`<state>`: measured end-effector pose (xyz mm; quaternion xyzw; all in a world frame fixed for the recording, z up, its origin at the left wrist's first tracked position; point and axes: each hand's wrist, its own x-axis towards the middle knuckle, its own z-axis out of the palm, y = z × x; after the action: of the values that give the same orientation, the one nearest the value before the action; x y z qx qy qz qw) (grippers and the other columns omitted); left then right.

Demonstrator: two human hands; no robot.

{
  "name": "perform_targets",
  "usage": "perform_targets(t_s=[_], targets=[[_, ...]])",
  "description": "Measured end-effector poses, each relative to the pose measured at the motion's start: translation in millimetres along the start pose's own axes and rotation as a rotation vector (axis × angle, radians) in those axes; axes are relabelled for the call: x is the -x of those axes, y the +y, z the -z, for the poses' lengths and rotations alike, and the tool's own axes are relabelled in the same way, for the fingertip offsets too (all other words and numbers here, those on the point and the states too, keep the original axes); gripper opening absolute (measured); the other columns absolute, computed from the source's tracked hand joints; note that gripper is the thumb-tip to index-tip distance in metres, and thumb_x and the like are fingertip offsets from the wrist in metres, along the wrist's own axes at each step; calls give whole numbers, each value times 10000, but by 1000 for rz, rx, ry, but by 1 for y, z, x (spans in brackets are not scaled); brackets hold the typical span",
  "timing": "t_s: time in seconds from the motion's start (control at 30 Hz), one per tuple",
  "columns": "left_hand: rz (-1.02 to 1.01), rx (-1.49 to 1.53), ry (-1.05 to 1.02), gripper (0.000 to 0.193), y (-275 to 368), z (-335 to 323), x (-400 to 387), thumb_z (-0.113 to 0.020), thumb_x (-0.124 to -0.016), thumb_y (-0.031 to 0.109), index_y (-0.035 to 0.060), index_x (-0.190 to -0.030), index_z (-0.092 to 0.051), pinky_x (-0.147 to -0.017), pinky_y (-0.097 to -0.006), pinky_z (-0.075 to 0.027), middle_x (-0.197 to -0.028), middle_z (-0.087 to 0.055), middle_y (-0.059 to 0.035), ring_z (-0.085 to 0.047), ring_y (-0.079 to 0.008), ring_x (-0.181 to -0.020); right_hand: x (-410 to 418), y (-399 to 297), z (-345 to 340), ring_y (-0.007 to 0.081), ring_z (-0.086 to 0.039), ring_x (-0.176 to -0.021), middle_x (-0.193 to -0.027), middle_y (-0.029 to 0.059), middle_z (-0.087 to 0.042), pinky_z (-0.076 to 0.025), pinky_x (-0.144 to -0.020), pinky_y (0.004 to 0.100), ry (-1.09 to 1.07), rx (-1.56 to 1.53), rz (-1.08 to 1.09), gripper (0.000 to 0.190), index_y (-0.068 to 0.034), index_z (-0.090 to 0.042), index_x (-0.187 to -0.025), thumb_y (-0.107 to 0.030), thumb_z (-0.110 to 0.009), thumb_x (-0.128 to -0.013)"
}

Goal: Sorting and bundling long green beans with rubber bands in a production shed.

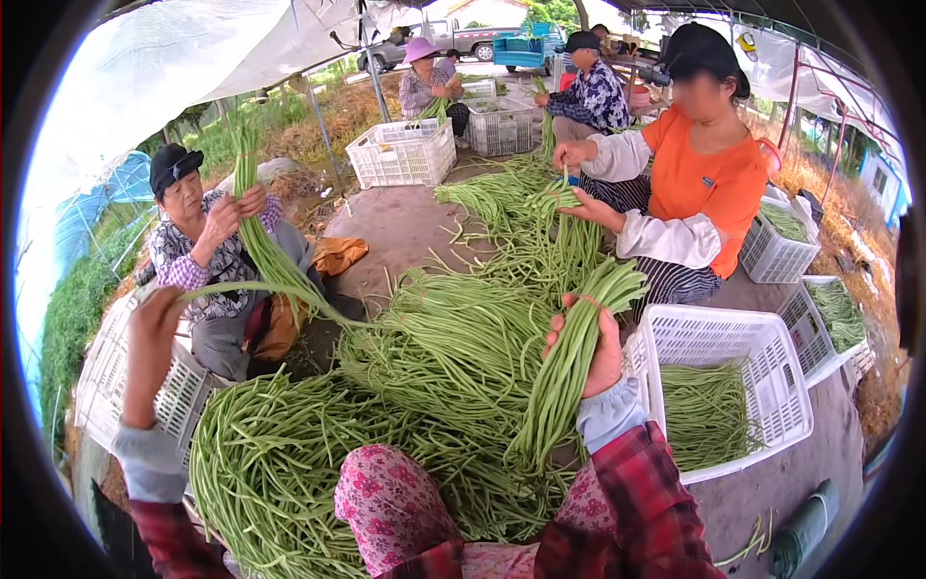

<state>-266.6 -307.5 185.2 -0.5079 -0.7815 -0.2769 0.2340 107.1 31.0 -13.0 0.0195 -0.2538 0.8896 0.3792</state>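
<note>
My left hand (153, 333) is raised at the left, its fingers closed on a long green bean (242, 287) that stretches out to the right. My right hand (606, 354) grips a bundle of long beans (561, 369) below its top end, where a red band (592, 301) wraps around it. The bundle hangs tilted, its lower ends by my right knee. Between my hands lies a heap of long beans (463, 347), some in banded bunches. A tangled pile of loose beans (289, 463) fills the space before my left knee (391, 499).
A white plastic crate (723, 326) holding beans stands at my right. Co-workers sit around the heap: one at left (246, 239) with an upright bunch, one in orange (694, 181) with another bunch, and others farther back. More crates (405, 155) stand behind; an orange cloth (338, 255) lies on the ground.
</note>
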Motion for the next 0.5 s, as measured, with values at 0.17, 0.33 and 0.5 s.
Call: perform_targets(t_s=[0.17, 0.33, 0.5], targets=[[404, -191, -196, 120, -46, 60, 92, -541, -845, 36, -66, -815, -596, -547, -333, -408, -633, -557, -116, -492, -183, -550, 4, 7, -6, 276, -606, -873, -957, 109, -591, -532, -703, 415, -34, 30, -41, 468, -100, -461, -1251, -422, -506, -914], [450, -189, -585, 128, -99, 18, 199, -594, -750, 104, -19, -722, -622, -561, -393, -469, -600, -571, -177, -607, -287, -588, 7, 2, -4, 277, -602, -890, -962, 121, -590, -527, -736, 418, -22, 70, -22, 458, -95, -452, -1263, -398, -490, -921], [15, -474, -498, 135, -64, -27, 162, -562, -791, 108, -19, -784, -605, -584, -416, -462, -659, -594, -202, -591, -353, -623, -13, 6, -36, 290, -606, -946, -980, 145, -599, -511, -820, 447, 30, 113, 4, 401, -46, -468, -1243, -309, -479, -940]])
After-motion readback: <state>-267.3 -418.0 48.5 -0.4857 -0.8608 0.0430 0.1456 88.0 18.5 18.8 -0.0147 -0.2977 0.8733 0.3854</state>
